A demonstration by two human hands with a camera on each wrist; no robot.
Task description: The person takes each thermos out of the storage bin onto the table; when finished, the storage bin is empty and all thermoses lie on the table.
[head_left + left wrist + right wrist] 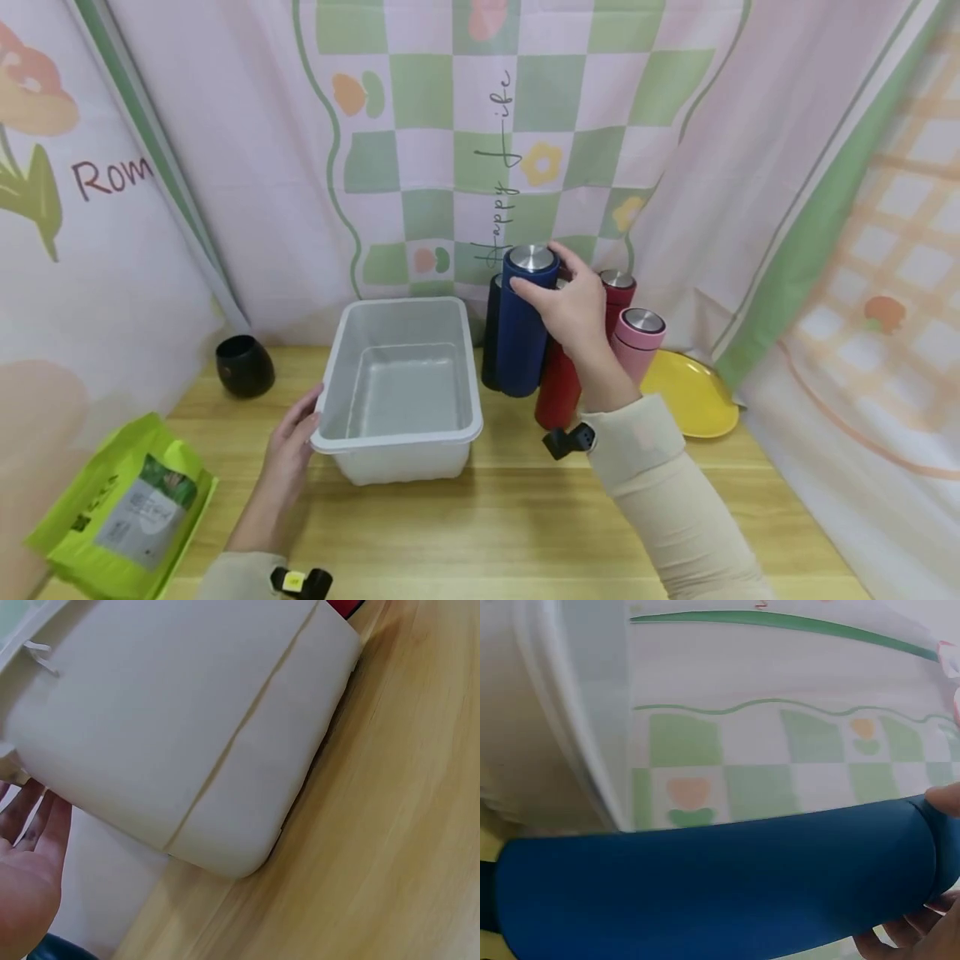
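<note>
My right hand [577, 304] grips the top of a dark blue thermos bottle [522, 333] with a silver lid, thumb on one side and fingers round the other. The bottle is upright; I cannot tell whether its base touches the table. In the right wrist view the blue bottle [720, 885] spans the lower part. My left hand [291, 437] touches the left side of a white plastic bin [397, 460] just below its rim. In the left wrist view its fairly straight fingers [54, 832] lie against the bin wall [165, 712]. The bin holds nothing.
Around the blue bottle stand a black bottle [491, 342], a red bottle [557, 387], a dark red one [618, 292] and a pink one [637, 343]. A yellow plate [693, 396] lies right. Left are a black cup [245, 367] and green bag [127, 508]. Curtains hang behind.
</note>
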